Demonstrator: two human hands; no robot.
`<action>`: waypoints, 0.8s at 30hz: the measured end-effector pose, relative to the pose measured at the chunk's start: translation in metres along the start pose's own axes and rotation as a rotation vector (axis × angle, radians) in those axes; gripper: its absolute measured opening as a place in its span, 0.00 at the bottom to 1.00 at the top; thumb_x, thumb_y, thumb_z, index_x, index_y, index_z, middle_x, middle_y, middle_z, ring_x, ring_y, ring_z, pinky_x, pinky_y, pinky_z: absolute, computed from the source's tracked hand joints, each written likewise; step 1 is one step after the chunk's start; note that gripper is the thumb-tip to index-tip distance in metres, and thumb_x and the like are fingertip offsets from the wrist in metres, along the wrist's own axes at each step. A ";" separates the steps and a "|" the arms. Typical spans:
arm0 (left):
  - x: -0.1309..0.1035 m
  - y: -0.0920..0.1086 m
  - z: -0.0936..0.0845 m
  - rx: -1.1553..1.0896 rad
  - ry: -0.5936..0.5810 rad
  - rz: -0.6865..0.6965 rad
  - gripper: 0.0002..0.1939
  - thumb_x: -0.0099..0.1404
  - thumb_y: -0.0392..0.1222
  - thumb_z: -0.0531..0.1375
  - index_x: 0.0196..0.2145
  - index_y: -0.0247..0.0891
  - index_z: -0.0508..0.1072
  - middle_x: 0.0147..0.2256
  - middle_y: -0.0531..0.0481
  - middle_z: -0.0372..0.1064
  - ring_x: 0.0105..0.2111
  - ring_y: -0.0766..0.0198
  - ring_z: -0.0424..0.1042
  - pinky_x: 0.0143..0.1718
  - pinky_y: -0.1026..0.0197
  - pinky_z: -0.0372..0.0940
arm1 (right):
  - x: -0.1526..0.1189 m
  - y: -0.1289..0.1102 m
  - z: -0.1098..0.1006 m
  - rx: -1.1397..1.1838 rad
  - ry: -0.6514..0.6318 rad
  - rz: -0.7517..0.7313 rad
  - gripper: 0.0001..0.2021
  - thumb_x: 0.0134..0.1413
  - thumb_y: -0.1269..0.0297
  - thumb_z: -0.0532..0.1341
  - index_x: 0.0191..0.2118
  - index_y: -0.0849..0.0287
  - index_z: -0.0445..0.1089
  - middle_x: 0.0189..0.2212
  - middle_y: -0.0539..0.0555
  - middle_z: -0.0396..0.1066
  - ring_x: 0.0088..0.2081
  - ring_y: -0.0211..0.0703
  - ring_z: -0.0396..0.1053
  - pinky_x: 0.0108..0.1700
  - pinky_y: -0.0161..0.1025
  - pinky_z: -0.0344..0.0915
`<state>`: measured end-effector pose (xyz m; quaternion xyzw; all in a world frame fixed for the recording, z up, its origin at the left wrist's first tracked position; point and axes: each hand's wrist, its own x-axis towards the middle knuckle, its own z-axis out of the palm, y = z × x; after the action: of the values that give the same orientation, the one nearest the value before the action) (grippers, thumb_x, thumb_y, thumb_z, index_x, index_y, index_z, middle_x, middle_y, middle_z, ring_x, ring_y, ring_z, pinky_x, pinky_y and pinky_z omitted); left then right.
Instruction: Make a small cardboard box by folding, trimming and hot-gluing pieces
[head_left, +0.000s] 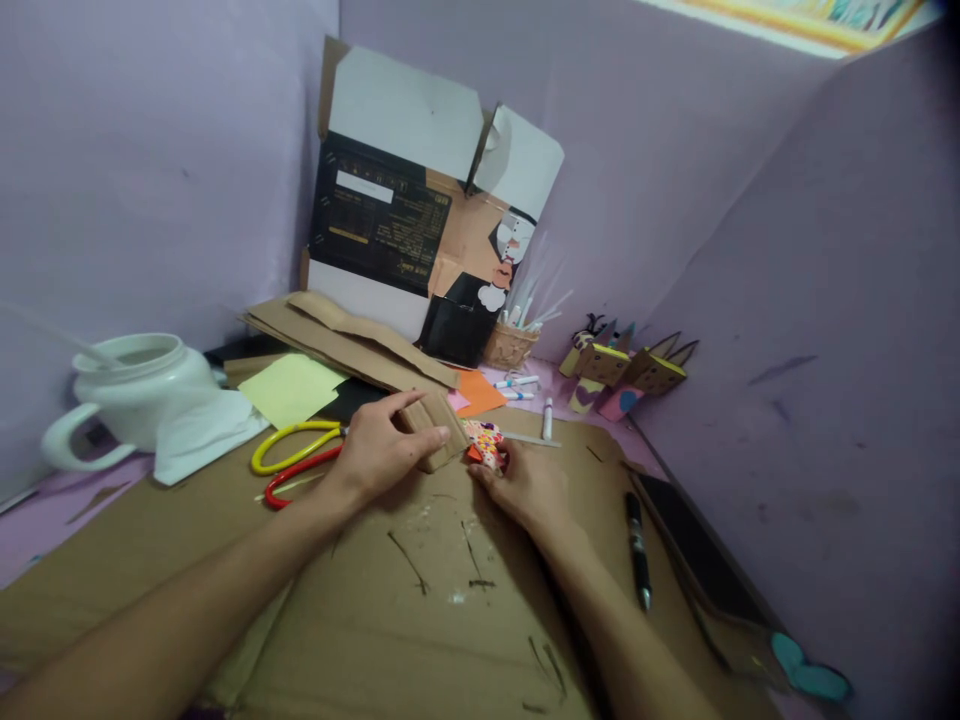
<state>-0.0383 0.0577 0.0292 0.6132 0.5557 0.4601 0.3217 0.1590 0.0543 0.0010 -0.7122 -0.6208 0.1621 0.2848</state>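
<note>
In the middle of the head view my left hand (381, 447) is closed around a small folded cardboard piece (435, 428), its thumb lying across the near face. My right hand (529, 482) is closed on a small colourful paper cutout (486, 440) with orange, red and white spots, just right of the cardboard. The cutout's lower part is hidden by the fingers. Beside my left wrist lie scissors (296, 447) with one yellow and one red handle loop; my left hand covers part of them. Both hands are just above a large cardboard sheet (360, 610).
A white teapot-shaped pot (146, 385) stands at left near yellow paper (292, 388). Behind are cardboard strips (345, 340) and an unfolded box (382, 220). Markers (547, 418), a basket (511, 345) and cardboard animal figures (600, 362) stand farther back. A pen (639, 550) lies right.
</note>
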 end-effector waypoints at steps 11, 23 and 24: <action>0.012 -0.004 -0.018 0.015 0.025 -0.028 0.29 0.46 0.53 0.66 0.43 0.32 0.75 0.40 0.41 0.77 0.40 0.49 0.74 0.44 0.51 0.67 | -0.023 0.010 -0.030 0.696 0.018 0.036 0.16 0.39 0.55 0.64 0.33 0.58 0.62 0.20 0.43 0.60 0.18 0.32 0.56 0.19 0.31 0.59; 0.007 0.000 -0.017 0.101 0.035 0.016 0.30 0.46 0.50 0.67 0.46 0.37 0.75 0.41 0.42 0.76 0.39 0.50 0.74 0.45 0.49 0.66 | -0.070 0.011 -0.025 0.726 -0.204 -0.072 0.15 0.43 0.52 0.67 0.29 0.60 0.76 0.28 0.56 0.78 0.32 0.49 0.73 0.36 0.40 0.69; 0.007 0.000 -0.017 0.103 0.037 0.014 0.30 0.46 0.50 0.67 0.47 0.37 0.75 0.41 0.42 0.76 0.39 0.50 0.74 0.45 0.49 0.66 | -0.071 0.010 -0.024 0.742 -0.230 -0.071 0.16 0.43 0.53 0.67 0.34 0.60 0.76 0.34 0.57 0.79 0.38 0.53 0.74 0.41 0.43 0.69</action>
<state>-0.0543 0.0626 0.0368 0.6242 0.5801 0.4444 0.2762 0.1680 -0.0206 0.0053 -0.5159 -0.5722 0.4444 0.4571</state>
